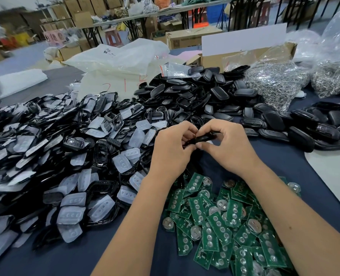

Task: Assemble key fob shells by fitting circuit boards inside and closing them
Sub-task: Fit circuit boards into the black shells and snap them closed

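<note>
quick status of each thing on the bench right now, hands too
left hand: grips the key fob shell
right hand: pinches the same shell
key fob shell: held above the table, looks nearly closed
circuit boards: loose pile, near edge
front shells with clear pads: heaped, left
black back shells: heaped, behind

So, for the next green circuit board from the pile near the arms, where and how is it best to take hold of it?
Probably by its two long edges, coming from above. The circuit boards lie flat and overlapping on the dark cloth, so choose a top one, such as the board, and pinch across its narrow width, avoiding the button contacts.
</note>
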